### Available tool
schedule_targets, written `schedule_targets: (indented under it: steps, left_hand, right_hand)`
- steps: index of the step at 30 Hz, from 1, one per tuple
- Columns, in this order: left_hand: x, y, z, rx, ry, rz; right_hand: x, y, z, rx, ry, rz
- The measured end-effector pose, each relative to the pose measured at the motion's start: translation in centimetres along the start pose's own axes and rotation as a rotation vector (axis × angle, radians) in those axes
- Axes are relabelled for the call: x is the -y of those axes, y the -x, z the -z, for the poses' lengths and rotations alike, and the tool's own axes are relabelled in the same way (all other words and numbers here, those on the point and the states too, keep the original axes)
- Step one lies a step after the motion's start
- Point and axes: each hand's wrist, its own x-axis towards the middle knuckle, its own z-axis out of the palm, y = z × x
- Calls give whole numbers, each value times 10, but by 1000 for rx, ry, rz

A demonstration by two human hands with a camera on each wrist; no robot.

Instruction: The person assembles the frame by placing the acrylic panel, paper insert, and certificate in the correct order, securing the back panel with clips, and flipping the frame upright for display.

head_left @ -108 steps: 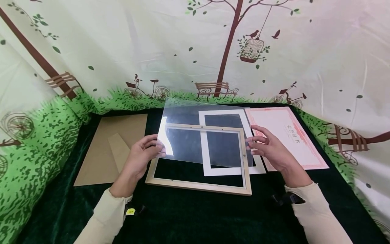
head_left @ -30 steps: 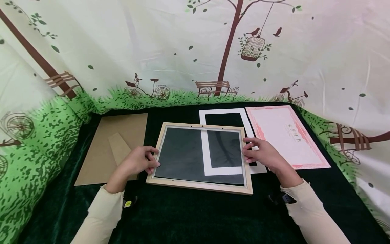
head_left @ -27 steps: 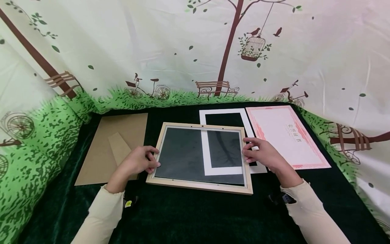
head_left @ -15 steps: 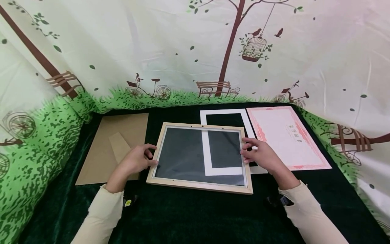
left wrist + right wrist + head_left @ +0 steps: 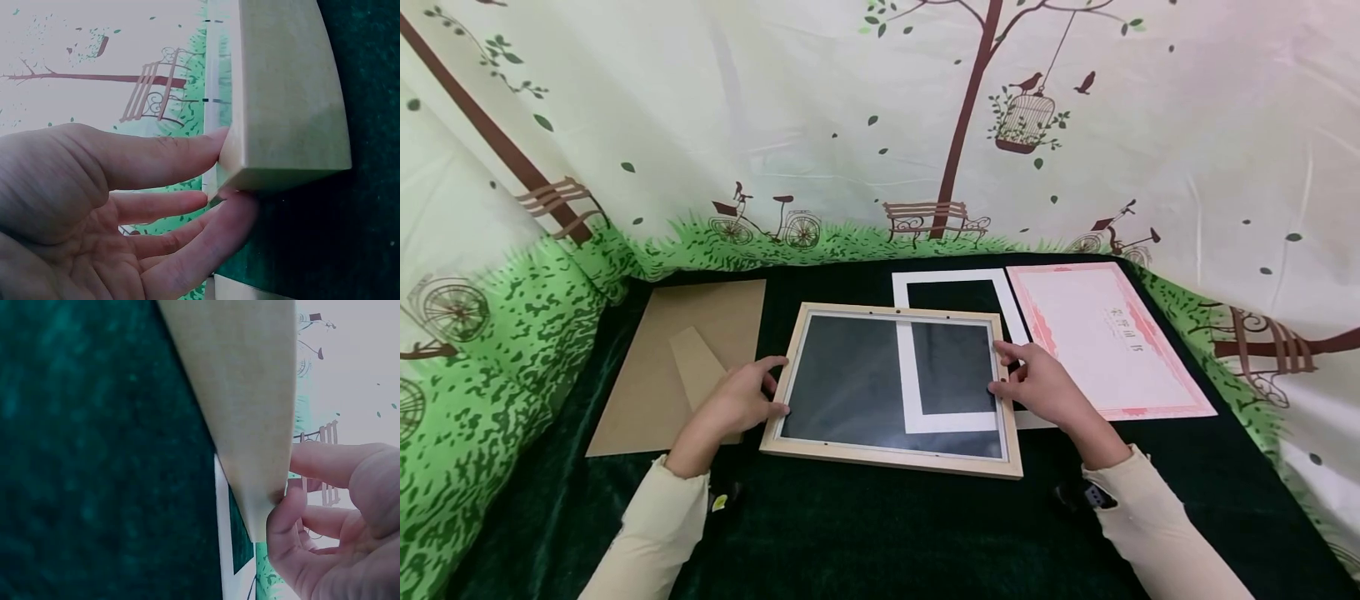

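A light wooden picture frame [image 5: 891,465] lies back side up in the middle of the dark green cloth. A clear sheet [image 5: 842,375] lies inside it, and the white mat shows through. My left hand [image 5: 737,404] pinches the frame's left rail, thumb on top and fingers at the outer side; the left wrist view shows the thumb [image 5: 169,156] at the rail's upper edge. At the right rail my right hand [image 5: 1045,387] pinches the wood between thumb and forefinger, also seen in the right wrist view, where the curled forefinger [image 5: 284,534] touches its side.
A white mat [image 5: 908,375] lies partly under the frame's right side. Right of it is a pink-bordered certificate [image 5: 1097,350]. A brown backing board [image 5: 640,375] with an easel leg [image 5: 696,362] lies at the left. A printed curtain [image 5: 820,100] hangs behind.
The clear sheet, held tilted above the frame in the earliest view, has come down into it. Both hands have since shifted slightly, from the sheet's edges onto the frame's side rails.
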Motion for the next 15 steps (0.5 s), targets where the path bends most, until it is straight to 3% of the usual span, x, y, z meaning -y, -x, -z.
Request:
schedule_targets:
  steps: [7, 11, 15]
  left_hand:
    - [-3, 1, -1, -16, -25, 2]
    - [-4, 0, -1, -27, -25, -7]
    - [-2, -10, 2, -26, -16, -34]
  right_hand:
    - [-4, -1, -1, -11, -13, 78]
    - [-3, 0, -2, -9, -32, 62]
    - [-1, 1, -1, 12, -68, 8]
